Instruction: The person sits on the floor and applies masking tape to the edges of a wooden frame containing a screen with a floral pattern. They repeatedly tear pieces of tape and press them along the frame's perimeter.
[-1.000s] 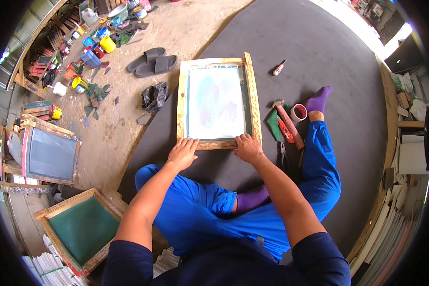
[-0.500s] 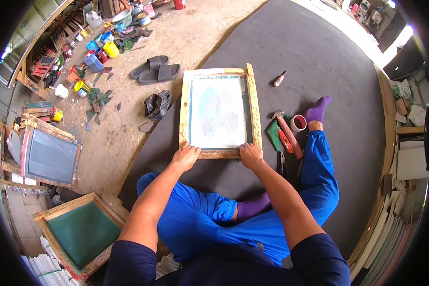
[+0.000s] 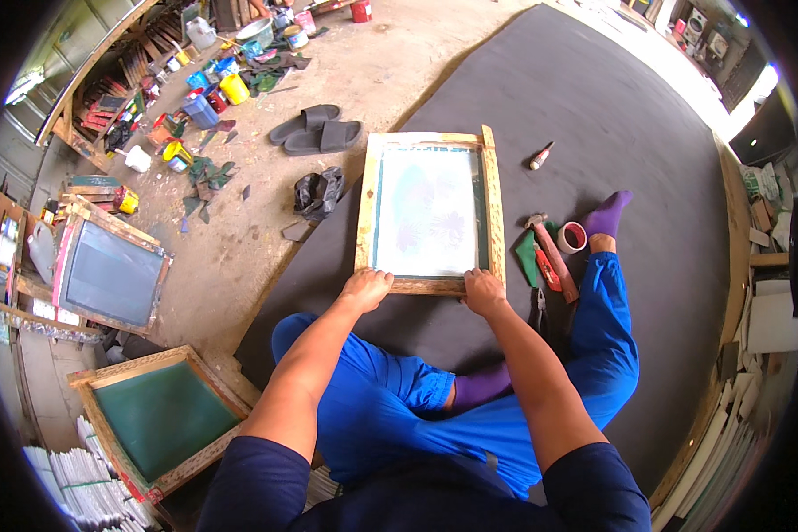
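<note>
A wooden silk-screen frame [image 3: 369,199] lies in front of me, long side pointing away. Its stretched mesh [image 3: 430,213] glows whitish, with a faint pale pattern and dark green edges. My left hand [image 3: 366,289] is closed over the near rail close to the left corner. Near the right corner, my right hand [image 3: 485,292] grips the same rail, fingers wrapped over the top. To the right of the frame are a hammer [image 3: 556,257], a red cutter [image 3: 548,270], pliers [image 3: 539,310], a green scrap [image 3: 527,257] and a tape roll [image 3: 572,237].
A screwdriver-like tool [image 3: 542,156] lies on the dark mat [image 3: 647,310], beyond the hammer. Left of the mat are black slides [image 3: 319,133], a black plastic bag [image 3: 318,192], a green screen [image 3: 164,415] and a grey screen [image 3: 113,273]. Paint pots [image 3: 234,89] crowd the far left.
The whole view has shifted, so everything sits a little further right in the picture. Both hands keep their hold on the near rail, and the pattern in the mesh looks fainter.
</note>
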A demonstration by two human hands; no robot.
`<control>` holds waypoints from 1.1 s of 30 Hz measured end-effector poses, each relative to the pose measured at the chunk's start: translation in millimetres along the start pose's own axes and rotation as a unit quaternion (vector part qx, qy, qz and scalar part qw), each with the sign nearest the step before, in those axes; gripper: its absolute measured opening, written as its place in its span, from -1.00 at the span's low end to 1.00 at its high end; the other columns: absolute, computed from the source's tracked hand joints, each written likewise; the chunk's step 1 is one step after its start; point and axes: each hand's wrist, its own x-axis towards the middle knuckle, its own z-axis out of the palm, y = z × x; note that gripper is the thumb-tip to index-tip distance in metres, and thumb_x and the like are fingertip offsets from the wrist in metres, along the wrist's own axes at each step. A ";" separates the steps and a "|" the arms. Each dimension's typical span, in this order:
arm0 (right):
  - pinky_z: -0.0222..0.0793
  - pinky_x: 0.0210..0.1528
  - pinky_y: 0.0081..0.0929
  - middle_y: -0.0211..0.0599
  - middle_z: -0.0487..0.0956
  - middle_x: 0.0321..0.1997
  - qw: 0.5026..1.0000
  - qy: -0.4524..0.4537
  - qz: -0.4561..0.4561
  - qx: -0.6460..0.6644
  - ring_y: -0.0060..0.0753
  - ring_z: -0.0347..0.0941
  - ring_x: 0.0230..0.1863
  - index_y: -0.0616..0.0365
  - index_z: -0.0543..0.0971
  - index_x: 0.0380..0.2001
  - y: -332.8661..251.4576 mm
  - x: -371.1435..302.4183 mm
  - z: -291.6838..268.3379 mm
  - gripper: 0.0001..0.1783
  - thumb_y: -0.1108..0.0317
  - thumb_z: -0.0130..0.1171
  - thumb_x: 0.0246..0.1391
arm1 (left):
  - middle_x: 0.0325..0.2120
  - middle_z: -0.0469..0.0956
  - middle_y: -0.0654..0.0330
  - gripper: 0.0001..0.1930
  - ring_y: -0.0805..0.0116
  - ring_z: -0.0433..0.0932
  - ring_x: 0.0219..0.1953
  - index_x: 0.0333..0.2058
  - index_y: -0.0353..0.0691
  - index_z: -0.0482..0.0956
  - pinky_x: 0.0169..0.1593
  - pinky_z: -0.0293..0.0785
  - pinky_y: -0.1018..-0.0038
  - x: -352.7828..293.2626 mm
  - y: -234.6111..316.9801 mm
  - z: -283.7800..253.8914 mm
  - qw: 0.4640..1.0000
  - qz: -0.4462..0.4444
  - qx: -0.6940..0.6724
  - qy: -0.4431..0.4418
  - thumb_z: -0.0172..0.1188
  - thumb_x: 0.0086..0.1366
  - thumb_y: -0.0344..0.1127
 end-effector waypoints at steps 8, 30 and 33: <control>0.47 0.21 0.02 -0.01 0.64 0.00 0.991 0.105 -0.032 0.075 0.10 0.53 0.14 0.17 0.66 -0.04 -35.1 -1.9 2.0 -0.38 -0.16 0.42 0.08 | -0.04 0.64 -0.22 -0.46 -0.17 0.60 0.12 0.09 -0.29 0.49 0.16 0.53 0.04 -25.4 -15.1 18.2 0.903 -0.296 -0.230 0.212 0.34 0.33 0.00; 0.55 0.06 -0.05 -0.13 0.75 -0.19 0.981 0.052 0.064 0.178 0.02 0.61 0.03 0.10 0.78 -0.33 -138.7 57.2 3.5 -0.41 -0.28 0.40 0.04 | -0.09 0.63 -0.43 -0.27 -0.36 0.62 0.04 0.07 -0.34 0.32 0.07 0.55 -0.08 -26.8 -27.2 37.1 0.848 -0.306 -0.420 0.106 0.37 0.30 0.20; 0.57 0.04 -0.05 -0.10 0.75 -0.20 0.980 0.062 0.053 0.182 0.05 0.65 -0.02 0.09 0.78 -0.30 -140.8 58.1 8.6 -0.48 -0.20 0.38 0.10 | -0.06 0.62 -0.44 -0.26 -0.36 0.61 0.07 0.07 -0.32 0.32 0.09 0.54 -0.07 -22.3 -33.9 43.1 0.846 -0.290 -0.435 0.105 0.42 0.26 0.18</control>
